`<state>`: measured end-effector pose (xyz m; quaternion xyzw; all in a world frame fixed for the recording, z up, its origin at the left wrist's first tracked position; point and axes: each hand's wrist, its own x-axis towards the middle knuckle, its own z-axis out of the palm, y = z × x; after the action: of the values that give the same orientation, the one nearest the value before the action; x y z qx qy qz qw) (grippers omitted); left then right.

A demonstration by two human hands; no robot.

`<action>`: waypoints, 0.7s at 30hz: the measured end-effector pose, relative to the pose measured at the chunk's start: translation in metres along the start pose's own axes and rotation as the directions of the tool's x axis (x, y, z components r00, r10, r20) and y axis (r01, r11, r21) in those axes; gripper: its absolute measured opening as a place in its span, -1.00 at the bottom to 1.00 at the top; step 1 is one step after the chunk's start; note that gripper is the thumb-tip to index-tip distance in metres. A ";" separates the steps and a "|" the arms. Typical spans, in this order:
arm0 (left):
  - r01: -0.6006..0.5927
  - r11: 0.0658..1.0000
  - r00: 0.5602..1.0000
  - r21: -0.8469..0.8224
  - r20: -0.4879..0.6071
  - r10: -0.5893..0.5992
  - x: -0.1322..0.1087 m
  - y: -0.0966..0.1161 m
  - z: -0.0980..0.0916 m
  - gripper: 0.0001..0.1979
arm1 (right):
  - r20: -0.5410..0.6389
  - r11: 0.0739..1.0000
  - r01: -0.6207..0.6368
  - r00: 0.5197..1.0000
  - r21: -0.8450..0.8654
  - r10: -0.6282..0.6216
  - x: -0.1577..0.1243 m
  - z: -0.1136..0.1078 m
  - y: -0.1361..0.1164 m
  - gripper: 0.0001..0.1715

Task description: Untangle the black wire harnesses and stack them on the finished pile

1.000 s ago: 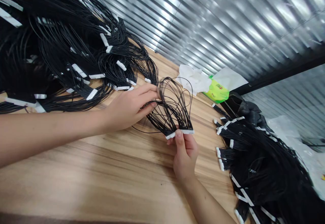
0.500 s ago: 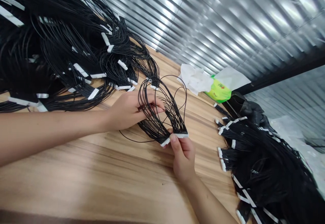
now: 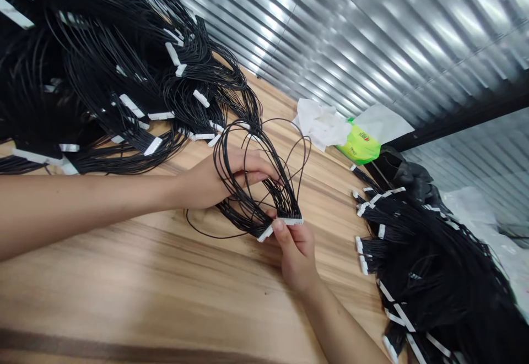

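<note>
From the head camera, a person's left hand (image 3: 209, 179) reaches in among the strands of a black wire harness (image 3: 291, 203) as the right hand (image 3: 295, 254) steadies the end. A second ago the left hand was a blur at the harness's edge; now strands loop across the front of it and the fingertips lie at the strands on the far side. A loose strand bows out farther to the left than it did, and the right hand has drifted slightly left with its hold unchanged. The bundle now stands opened into a wide ring, which probably makes single strands easier to reach, though stray ones could snag. The right thumb and fingers are clamped on the harness's two white connectors (image 3: 292, 221). The left fingers are extended; whether they grip a strand cannot be told.

The harness is held above the middle of a wood-grain tabletop (image 3: 165, 287), between two heaps of similar wiring: a tangled left pile (image 3: 91, 61) dotted with white plugs and a dense right pile (image 3: 433, 276). Near the back edge sit crumpled white paper (image 3: 322, 124) and a bright green packet (image 3: 360, 142). Behind rises a shiny corrugated metal wall (image 3: 330, 39), crossed at right by a dark beam (image 3: 467, 119), with clear plastic (image 3: 475, 210) beyond the right pile.
</note>
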<state>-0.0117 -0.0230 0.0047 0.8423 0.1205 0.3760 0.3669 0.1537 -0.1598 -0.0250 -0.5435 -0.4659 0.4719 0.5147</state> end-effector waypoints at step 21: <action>-0.028 0.977 0.990 0.211 -0.126 0.055 -0.003 -0.001 -0.002 -0.74 | -0.186 0.993 0.017 0.983 0.120 0.005 0.010 0.002 -0.002 -0.70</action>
<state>-0.0154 -0.0228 0.0033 0.8519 0.1655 0.4235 0.2599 0.1532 -0.1495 -0.0237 -0.5514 -0.3880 0.4450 0.5894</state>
